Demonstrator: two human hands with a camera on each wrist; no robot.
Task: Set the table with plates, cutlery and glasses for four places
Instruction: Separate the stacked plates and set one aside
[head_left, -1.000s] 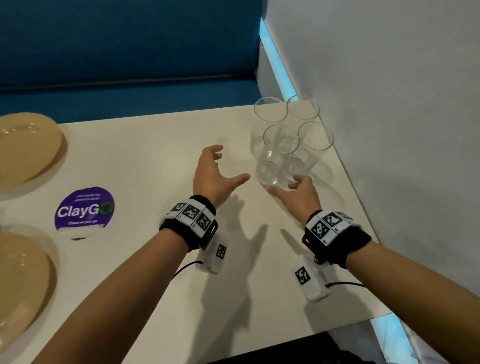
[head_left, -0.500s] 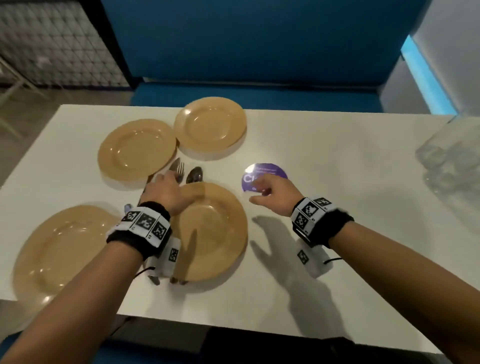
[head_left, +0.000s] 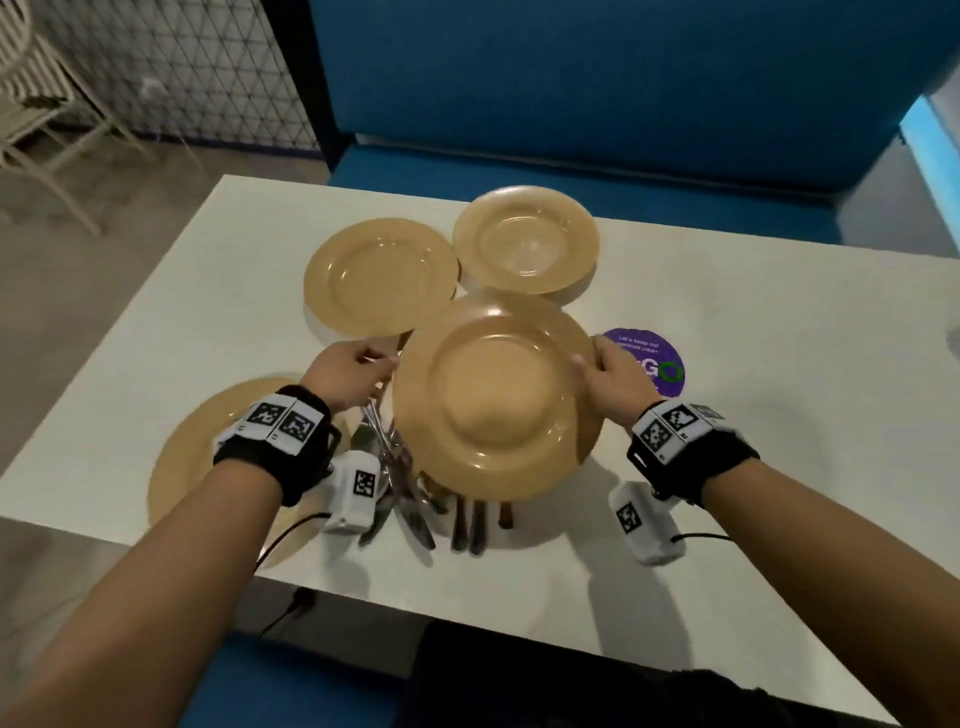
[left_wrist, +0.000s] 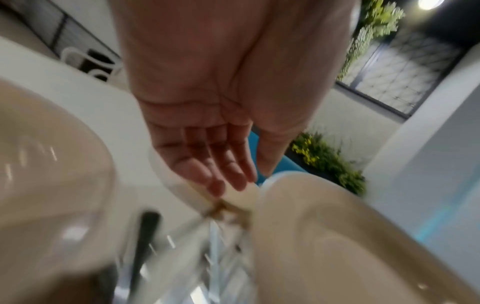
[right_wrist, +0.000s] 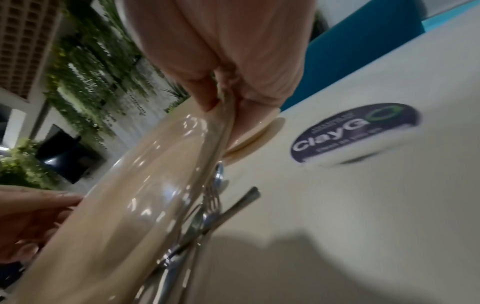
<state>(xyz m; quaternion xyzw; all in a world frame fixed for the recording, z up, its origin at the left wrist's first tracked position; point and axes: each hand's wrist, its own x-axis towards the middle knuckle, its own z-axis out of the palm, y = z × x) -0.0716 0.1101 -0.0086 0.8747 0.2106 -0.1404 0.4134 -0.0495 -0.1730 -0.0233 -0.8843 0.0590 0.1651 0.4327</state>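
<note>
Plate lifted off a heap of cutlery on the white desk (head_left: 779, 467).

Four tan plates show, all bare: the raised plate (head_left: 493, 400) tilts over the cutlery (head_left: 405, 483), two more (head_left: 379, 275) (head_left: 524, 239) lie flat behind it, and a fourth plate (head_left: 187, 457) lies near the front left edge, partly behind the left forearm. The right hand (head_left: 610, 384) pinches the raised plate's right rim, thumb on top and fingers (right_wrist: 244, 125) under it. The left hand (head_left: 343, 376) is at the plate's left rim; the left wrist view shows its fingers (left_wrist: 221, 170) nearly straight and relaxed, holding nothing. The purple sticker (head_left: 654, 358) is half hidden by the right hand. The cutlery is blurred and mostly covered, so single pieces are hard to count.
</note>
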